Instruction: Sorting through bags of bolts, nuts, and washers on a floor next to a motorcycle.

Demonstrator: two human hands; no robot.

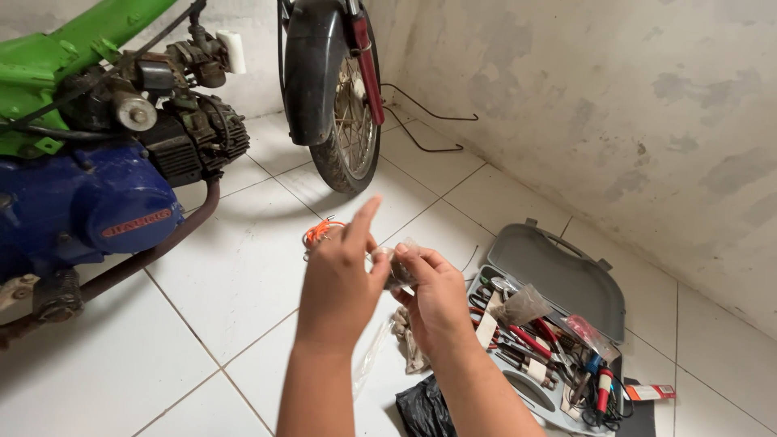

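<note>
My left hand (338,283) and my right hand (437,295) are raised together over the white tiled floor. Between their fingertips they pinch a small clear plastic bag (398,271) with something small inside; what it is cannot be made out. My left index finger points upward. A bundle of orange wire (318,232) shows just behind my left hand, and I cannot tell whether that hand holds it. Another clear plastic wrapper (371,354) hangs or lies below my hands.
A motorcycle stands at the left with a blue engine cover (97,202), green frame (48,57) and front wheel (344,121). An open grey tool case (558,275) full of pliers and screwdrivers lies at the right, by the wall. A black plastic bag (421,409) lies near my arms.
</note>
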